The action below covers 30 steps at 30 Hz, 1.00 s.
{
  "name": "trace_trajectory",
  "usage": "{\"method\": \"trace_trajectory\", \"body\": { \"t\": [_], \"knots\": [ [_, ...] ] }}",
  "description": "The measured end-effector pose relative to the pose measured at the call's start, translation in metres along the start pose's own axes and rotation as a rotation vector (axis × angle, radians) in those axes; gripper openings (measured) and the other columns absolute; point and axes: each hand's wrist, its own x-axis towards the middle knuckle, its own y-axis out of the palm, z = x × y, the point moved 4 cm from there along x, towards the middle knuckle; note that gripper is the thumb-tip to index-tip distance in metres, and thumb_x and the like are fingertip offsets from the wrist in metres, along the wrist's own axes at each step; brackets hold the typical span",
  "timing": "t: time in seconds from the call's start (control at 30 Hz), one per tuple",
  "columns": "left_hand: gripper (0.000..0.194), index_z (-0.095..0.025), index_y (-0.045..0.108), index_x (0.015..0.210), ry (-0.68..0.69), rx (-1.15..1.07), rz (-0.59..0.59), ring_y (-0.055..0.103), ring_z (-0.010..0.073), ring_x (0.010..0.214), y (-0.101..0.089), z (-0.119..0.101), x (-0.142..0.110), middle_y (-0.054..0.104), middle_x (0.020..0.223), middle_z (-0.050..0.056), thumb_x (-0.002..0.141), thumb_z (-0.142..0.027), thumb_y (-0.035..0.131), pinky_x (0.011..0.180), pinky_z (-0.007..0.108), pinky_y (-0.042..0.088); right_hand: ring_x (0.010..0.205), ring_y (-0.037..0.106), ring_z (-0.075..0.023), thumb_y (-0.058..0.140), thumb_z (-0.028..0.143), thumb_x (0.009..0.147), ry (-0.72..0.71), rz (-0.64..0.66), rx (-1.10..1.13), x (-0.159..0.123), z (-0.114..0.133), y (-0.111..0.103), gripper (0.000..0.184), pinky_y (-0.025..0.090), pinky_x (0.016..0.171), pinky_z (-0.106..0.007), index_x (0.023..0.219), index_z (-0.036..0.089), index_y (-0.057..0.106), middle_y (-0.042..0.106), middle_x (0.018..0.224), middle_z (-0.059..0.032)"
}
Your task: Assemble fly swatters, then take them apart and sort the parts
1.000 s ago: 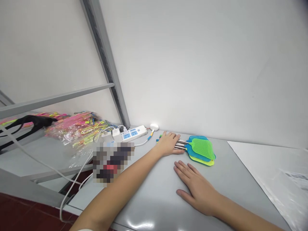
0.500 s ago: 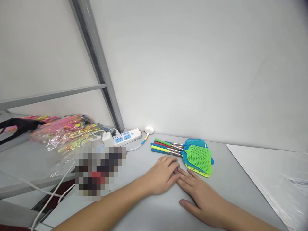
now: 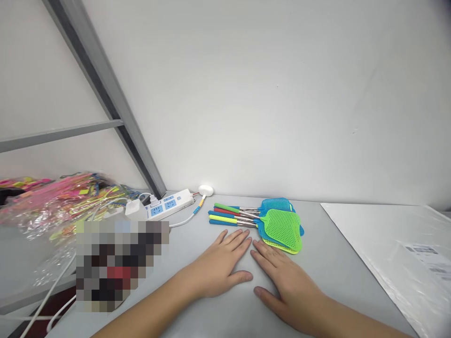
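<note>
L hand [image 3: 216,267] & R hand [image 3: 287,291] lie flat on tabletop [image 3: 347,281], fingers [image 3: 239,239] apart, empty; stacked fly swatters [image 3: 280,229] just ahead may slide if bumped in a hurry.

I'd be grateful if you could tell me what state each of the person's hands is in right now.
Left hand: open, flat on the grey table, holding nothing.
Right hand: open, flat on the table, holding nothing.
</note>
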Motion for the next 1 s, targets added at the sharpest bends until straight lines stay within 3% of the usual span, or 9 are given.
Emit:
{"method": "trace_trajectory", "body": {
  "t": [0.1,0.23,0.3,0.4,0.5,0.6,0.83,1.0],
  "knots": [
    [0.054,-0.028,0.042,0.144,0.005,-0.006,-0.115,0.038,0.0274,0.137,-0.009,0.002,0.002,0.043,0.15,0.008,0.094,-0.048,0.049,0.111,0.048,0.03,0.145,0.022,-0.0275,0.047,0.045,0.093,0.009,-0.034,-0.007,0.0,-0.002,-0.002,0.064,0.025,0.117,-0.049,0.151,0.022,0.032,0.02,0.159,-0.0072],
    [0.029,-0.027,0.064,0.117,-0.006,0.008,-0.235,0.052,0.0217,0.118,-0.024,0.009,0.004,0.061,0.127,0.005,0.098,-0.032,0.042,0.102,0.039,0.04,0.144,0.027,-0.0266,0.05,0.039,0.092,0.009,-0.102,-0.003,0.001,-0.002,-0.005,0.057,0.028,0.116,-0.048,0.145,0.021,0.041,0.027,0.158,-0.008],
    [0.029,-0.026,0.064,0.116,-0.038,0.068,-0.297,0.051,0.0229,0.117,-0.028,0.016,0.005,0.06,0.126,0.006,0.098,-0.03,0.041,0.101,0.041,0.04,0.141,0.031,-0.0262,0.05,0.035,0.092,0.034,-0.156,0.001,0.002,-0.003,-0.007,0.049,0.031,0.114,-0.047,0.138,0.02,0.048,0.034,0.154,-0.0094],
    [0.038,-0.024,0.053,0.132,-0.119,0.199,-0.357,0.043,0.0282,0.127,-0.025,0.028,0.004,0.05,0.139,0.01,0.096,-0.034,0.046,0.106,0.049,0.035,0.137,0.037,-0.0259,0.049,0.032,0.092,0.061,-0.205,0.005,0.003,-0.006,-0.009,0.039,0.034,0.111,-0.047,0.129,0.021,0.055,0.044,0.147,-0.01],
    [0.054,-0.023,0.036,0.145,-0.169,0.298,-0.373,0.031,0.032,0.138,-0.017,0.038,0.005,0.035,0.153,0.012,0.096,-0.042,0.045,0.111,0.059,0.024,0.135,0.038,-0.0266,0.051,0.031,0.091,0.049,-0.211,0.002,0.004,-0.005,-0.01,0.038,0.034,0.11,-0.048,0.128,0.024,0.055,0.047,0.144,-0.009],
    [0.055,-0.025,0.029,0.149,-0.208,0.348,-0.419,0.024,0.0316,0.142,-0.016,0.043,0.011,0.029,0.157,0.01,0.098,-0.043,0.038,0.113,0.062,0.015,0.133,0.04,-0.0274,0.052,0.03,0.09,0.02,-0.205,-0.01,0.004,-0.002,-0.011,0.04,0.034,0.109,-0.049,0.129,0.024,0.054,0.048,0.142,-0.0096],
    [0.037,-0.024,0.056,0.129,-0.187,0.347,-0.49,0.035,0.0318,0.136,-0.029,0.047,0.05,0.045,0.147,0.011,0.099,-0.036,0.037,0.112,0.065,0.012,0.131,0.041,-0.0277,0.048,0.029,0.091,-0.019,-0.178,-0.082,0.003,0.003,-0.015,0.04,0.036,0.106,-0.048,0.13,0.021,0.052,0.048,0.142,-0.0113],
    [0.027,-0.027,0.066,0.107,-0.139,0.277,-0.459,0.043,0.026,0.129,-0.03,0.051,0.064,0.055,0.138,0.006,0.098,-0.031,0.041,0.112,0.064,0.01,0.13,0.042,-0.0281,0.048,0.03,0.092,-0.03,-0.171,-0.099,0.003,0.004,-0.015,0.04,0.036,0.106,-0.049,0.13,0.021,0.052,0.048,0.142,-0.0109]
  ]
}}
